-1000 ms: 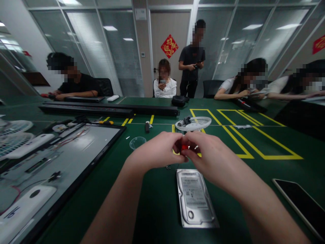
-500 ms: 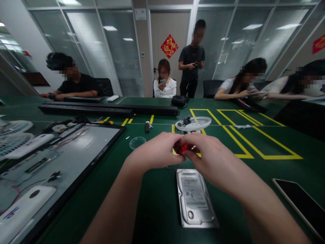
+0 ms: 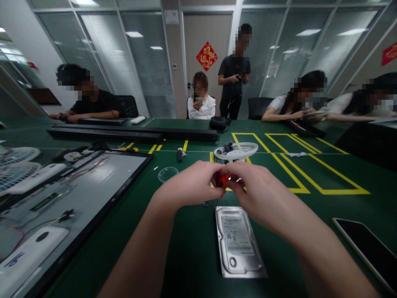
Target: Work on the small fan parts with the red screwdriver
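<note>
My left hand (image 3: 198, 182) and my right hand (image 3: 248, 178) meet in the middle of the view, above the table. Between their fingertips is a small red-and-black object (image 3: 223, 180), mostly covered by the fingers, so its kind is unclear. Fingers of both hands are closed on it. Below them a silver hard drive (image 3: 238, 240) lies label side up on the green table, apart from the hands. Tiny screw-like bits (image 3: 205, 204) lie just past the drive's far end.
A flat panel (image 3: 93, 186) with a black frame fills the left side. A clear round dish (image 3: 168, 174), a white fan grille (image 3: 237, 151) and long black bars (image 3: 133, 133) lie farther off. A phone (image 3: 366, 248) lies at right. Several people sit or stand beyond.
More of the red-and-black object shows now, as my right thumb and fingers have shifted slightly around it. The hard drive has not moved.
</note>
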